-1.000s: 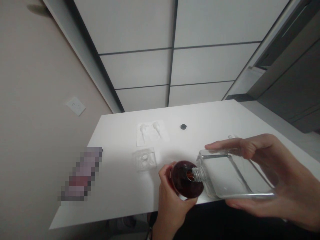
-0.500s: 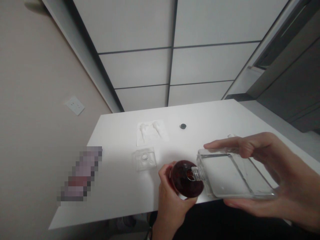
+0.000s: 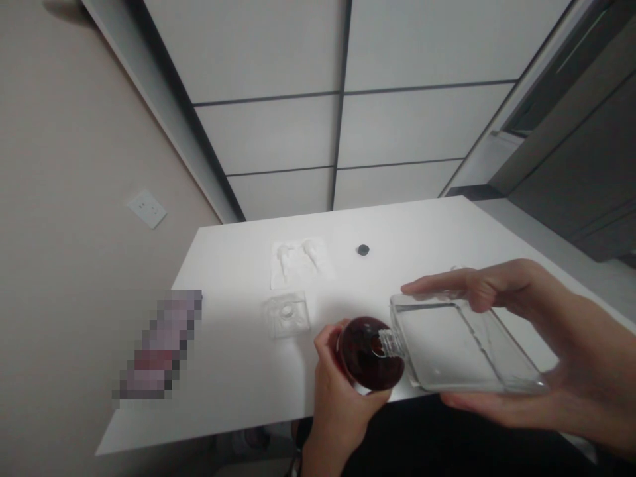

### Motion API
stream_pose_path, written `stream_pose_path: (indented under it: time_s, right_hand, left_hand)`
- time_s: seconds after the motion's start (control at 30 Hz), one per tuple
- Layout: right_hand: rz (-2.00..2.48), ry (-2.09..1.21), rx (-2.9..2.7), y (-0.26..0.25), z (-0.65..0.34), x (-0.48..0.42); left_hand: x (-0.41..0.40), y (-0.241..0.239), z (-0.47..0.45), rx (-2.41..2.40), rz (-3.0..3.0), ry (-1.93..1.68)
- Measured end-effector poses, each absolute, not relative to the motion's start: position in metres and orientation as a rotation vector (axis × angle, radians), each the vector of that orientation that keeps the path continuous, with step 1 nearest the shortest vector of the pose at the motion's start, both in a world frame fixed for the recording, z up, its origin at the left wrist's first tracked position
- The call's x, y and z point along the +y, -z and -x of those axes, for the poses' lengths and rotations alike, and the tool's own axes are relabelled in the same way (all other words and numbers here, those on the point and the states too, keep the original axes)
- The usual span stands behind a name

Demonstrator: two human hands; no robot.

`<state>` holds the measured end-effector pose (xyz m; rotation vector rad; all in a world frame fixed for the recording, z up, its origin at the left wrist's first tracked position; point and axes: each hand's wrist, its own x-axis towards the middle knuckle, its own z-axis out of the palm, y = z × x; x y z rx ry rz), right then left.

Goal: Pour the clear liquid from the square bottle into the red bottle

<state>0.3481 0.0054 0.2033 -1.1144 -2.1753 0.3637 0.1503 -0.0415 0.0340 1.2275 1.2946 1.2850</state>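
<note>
My left hand (image 3: pixel 340 404) is wrapped round a dark reddish-brown bottle (image 3: pixel 368 368) near the table's front edge. In my right hand (image 3: pixel 561 351) lies a flat, square-sided clear bottle (image 3: pixel 462 351), tipped on its side and partly filled with clear liquid. Its threaded neck (image 3: pixel 391 343) points left and meets the opening of the brown bottle. Left of them, a second clear square bottle or block with a round opening (image 3: pixel 288 315) rests on the table. A small black cap (image 3: pixel 363 250) lies farther back.
On the white table (image 3: pixel 238 371), two white nozzle-like pieces (image 3: pixel 298 255) lie on a white sheet. A pixelated pinkish object (image 3: pixel 161 344) is at the left edge. Behind the table stand white panelled doors (image 3: pixel 278 132); a wall socket (image 3: pixel 148 209) is at the left.
Both hands and bottles hold nearly the same pose, shifted very slightly left in the picture. The clear bottle's neck still meets the brown bottle's opening.
</note>
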Motion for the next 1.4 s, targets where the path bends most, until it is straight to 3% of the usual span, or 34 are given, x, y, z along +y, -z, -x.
stream_pose_path:
  time_s: [1.03,1.4]
  right_hand:
    - [1.449,-0.287,-2.355,-0.216,-0.341,-0.011]
    - [1.488,-0.104,-2.410,-0.219,-0.345,-0.013]
  left_hand:
    - [-0.040,-0.033,-0.155,1.288,-1.207,-1.359]
    - [-0.040,-0.034,-0.155,1.273,-1.220,-1.371]
